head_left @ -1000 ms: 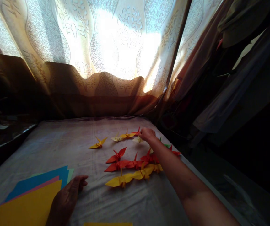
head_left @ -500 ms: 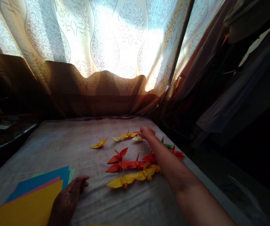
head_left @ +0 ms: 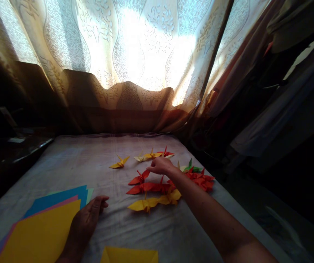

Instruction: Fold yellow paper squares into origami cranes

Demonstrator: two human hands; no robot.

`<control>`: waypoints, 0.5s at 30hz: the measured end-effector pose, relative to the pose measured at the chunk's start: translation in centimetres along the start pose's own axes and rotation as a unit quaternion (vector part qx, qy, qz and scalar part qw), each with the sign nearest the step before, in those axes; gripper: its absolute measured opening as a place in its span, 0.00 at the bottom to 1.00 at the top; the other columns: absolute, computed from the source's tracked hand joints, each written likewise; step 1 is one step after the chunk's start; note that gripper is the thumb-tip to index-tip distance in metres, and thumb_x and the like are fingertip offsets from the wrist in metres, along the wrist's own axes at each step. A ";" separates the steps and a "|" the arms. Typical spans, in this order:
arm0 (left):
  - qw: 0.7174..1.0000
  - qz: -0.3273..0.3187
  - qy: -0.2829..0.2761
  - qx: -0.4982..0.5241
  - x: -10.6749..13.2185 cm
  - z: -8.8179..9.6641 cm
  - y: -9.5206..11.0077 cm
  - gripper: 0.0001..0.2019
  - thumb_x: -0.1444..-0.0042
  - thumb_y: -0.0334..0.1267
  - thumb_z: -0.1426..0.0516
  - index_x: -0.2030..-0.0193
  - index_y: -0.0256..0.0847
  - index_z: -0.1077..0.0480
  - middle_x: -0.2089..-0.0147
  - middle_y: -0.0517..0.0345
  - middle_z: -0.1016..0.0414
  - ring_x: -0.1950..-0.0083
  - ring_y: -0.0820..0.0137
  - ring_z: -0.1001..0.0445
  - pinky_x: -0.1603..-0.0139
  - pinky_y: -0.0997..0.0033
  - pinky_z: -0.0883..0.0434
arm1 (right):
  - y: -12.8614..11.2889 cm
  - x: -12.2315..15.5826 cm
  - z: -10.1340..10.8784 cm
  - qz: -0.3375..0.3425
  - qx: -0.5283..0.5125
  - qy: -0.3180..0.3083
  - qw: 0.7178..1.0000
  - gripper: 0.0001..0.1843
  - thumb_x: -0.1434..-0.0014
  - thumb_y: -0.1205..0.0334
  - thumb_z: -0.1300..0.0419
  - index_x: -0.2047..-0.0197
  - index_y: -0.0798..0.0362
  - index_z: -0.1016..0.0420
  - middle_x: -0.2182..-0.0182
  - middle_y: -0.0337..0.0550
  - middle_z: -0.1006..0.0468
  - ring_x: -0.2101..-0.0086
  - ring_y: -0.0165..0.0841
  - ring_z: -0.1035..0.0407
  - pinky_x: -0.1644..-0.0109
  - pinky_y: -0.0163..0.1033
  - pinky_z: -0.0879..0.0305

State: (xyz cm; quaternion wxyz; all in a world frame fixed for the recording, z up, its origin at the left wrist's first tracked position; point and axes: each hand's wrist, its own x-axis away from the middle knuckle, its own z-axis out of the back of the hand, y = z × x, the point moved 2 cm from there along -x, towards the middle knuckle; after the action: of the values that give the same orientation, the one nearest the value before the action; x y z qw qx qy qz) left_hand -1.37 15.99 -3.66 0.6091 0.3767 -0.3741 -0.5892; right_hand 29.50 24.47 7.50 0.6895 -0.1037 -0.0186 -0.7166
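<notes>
My right hand [head_left: 161,165] reaches out over rows of folded paper cranes, fingers pinched at the wing tip of a red paper crane [head_left: 138,179]. Beside that crane lie a row of red cranes [head_left: 157,187] and a row of yellow cranes [head_left: 148,204]. Farther back sit a lone yellow crane [head_left: 120,162], a cream crane [head_left: 140,158], another yellow crane [head_left: 152,155] and a red crane [head_left: 165,152]. My left hand [head_left: 90,215] rests on the cloth, fingers loosely stretched and holding nothing, next to a stack of coloured paper sheets [head_left: 44,226].
A pale checked cloth [head_left: 91,157] covers the surface. A folded yellow paper [head_left: 129,255] lies at the near edge. Green crane [head_left: 192,168] and red cranes sit near the right edge. A patterned curtain [head_left: 104,98] hangs behind; clothes [head_left: 261,120] hang at right.
My right hand has let go of the red crane at the back and moved nearer and left to another red crane. The view has shifted slightly, and more of the folded yellow paper shows.
</notes>
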 end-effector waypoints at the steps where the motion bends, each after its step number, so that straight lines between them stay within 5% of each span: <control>1: 1.000 0.001 -0.001 0.001 0.0 0.0 0.0 0.33 0.44 0.69 0.54 0.57 0.45 0.22 0.64 0.55 0.18 0.60 0.62 0.19 0.60 0.69 0.22 | -0.2 0.0 -0.3 0.000 -0.004 -0.001 1.000 0.12 0.44 0.49 0.38 0.65 0.44 0.15 0.63 0.42 0.16 0.60 0.37 0.24 0.60 0.33 0.35; 9: 1.000 -0.024 -0.005 -0.013 0.1 0.0 0.1 0.35 0.43 0.70 0.55 0.56 0.42 0.23 0.64 0.53 0.18 0.60 0.61 0.19 0.61 0.68 0.22 | 2.2 -2.0 -0.4 -0.031 -0.054 -0.002 0.998 0.12 0.37 0.56 0.42 0.60 0.50 0.18 0.64 0.39 0.18 0.61 0.33 0.25 0.60 0.32 0.34; 15: 0.999 -0.016 0.036 0.014 0.6 -0.4 0.6 0.32 0.44 0.69 0.53 0.59 0.43 0.22 0.66 0.54 0.18 0.62 0.62 0.19 0.62 0.70 0.22 | 5.0 -4.7 -1.1 -0.084 -0.087 -0.034 0.992 0.18 0.34 0.53 0.41 0.46 0.54 0.29 0.49 0.46 0.26 0.53 0.39 0.28 0.50 0.49 0.28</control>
State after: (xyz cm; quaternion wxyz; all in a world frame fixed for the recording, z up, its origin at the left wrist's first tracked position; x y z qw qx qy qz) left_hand -0.69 15.41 -3.28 0.6074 0.4119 -0.3543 -0.5795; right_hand 34.48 28.66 5.05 0.6146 -0.1857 0.0112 -0.7666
